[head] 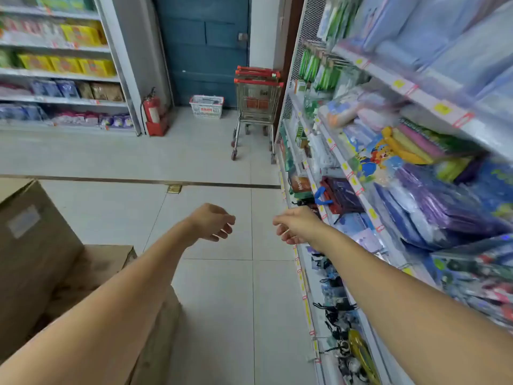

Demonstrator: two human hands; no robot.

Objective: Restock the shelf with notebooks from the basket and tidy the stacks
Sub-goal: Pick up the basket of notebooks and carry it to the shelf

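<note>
Both of my arms reach forward over the tiled aisle floor. My left hand hangs with loosely curled fingers and holds nothing. My right hand is also loosely curled and empty, close to the front edge of the shelf on my right. That shelf carries stacks of notebooks in purple, blue and cartoon covers, blurred by motion. A white basket stands on the floor far ahead by the blue door, well away from both hands.
Cardboard boxes stand at my lower left. Nested red-handled shopping carts are parked beside the shelf end ahead. A red fire extinguisher stands next to the far-left shelving. Small hanging goods fill the lower right shelf.
</note>
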